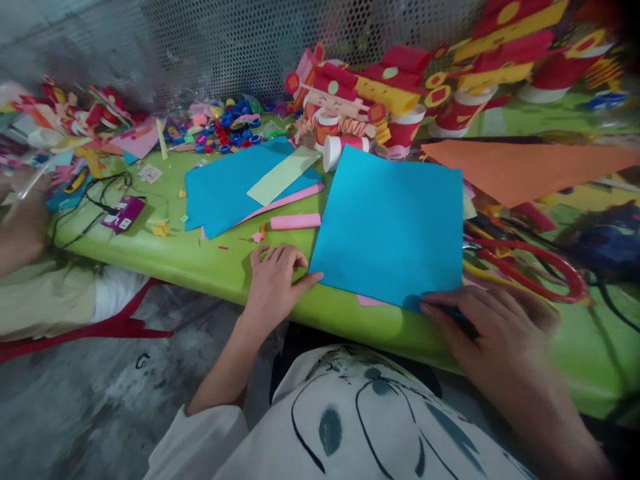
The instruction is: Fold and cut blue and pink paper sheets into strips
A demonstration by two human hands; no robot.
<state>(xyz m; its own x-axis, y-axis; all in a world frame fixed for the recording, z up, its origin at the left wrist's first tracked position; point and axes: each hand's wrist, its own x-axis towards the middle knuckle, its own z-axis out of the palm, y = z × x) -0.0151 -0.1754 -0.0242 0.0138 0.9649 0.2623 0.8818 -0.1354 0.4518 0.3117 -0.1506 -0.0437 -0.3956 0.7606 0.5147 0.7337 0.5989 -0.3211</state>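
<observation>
A square blue craft sheet (393,223) lies on the green table (220,267) in front of me. My right hand (493,327) pinches its front edge near the right corner, thumb and forefinger together. My left hand (277,280) rests at the table's edge, fingers loosely bent and apart, the thumb tip touching the sheet's front left corner. Just beyond that hand is a pink rolled strip (295,221). More blue sheets (240,180) lie to the left, with a pale green strip (283,175) on top. A bit of pink paper (370,301) peeks out under the square sheet.
Red-handled scissors (535,263) and an orange sheet (535,167) lie at the right. Paper-cup figures (405,127) and small colourful pieces (225,127) line the back. A purple device (124,214) with a cable sits left, near another person's hand (23,227).
</observation>
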